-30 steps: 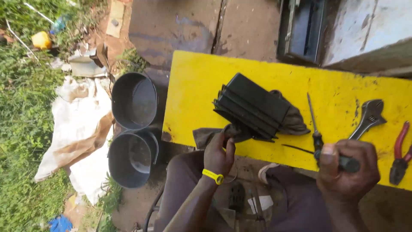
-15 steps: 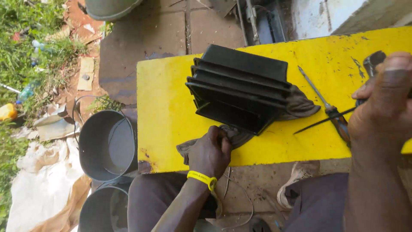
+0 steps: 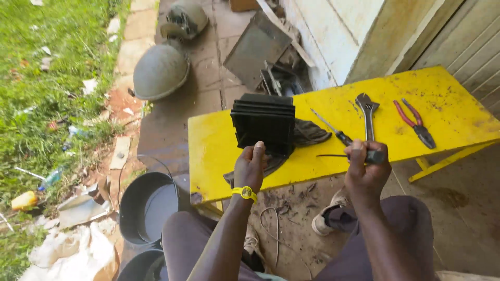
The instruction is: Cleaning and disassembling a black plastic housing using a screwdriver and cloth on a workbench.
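Black ribbed housing (image 3: 263, 124) stands on the yellow tabletop (image 3: 323, 156) over a dark rag (image 3: 307, 132), braced at its lower edge by the left hand (image 3: 251, 166). The right hand (image 3: 364, 169) is clenched round a screwdriver (image 3: 346, 139). My judgement: the tip could slip and jab the bracing hand. A wrench (image 3: 367, 112) and red pliers (image 3: 414, 120) lie nearby. No labels or packages show.

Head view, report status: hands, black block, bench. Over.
Left hand gripping black ribbed block on yellow bench. Right hand shut on thin screwdriver. Rag under block; wrench, red pliers lying apart.
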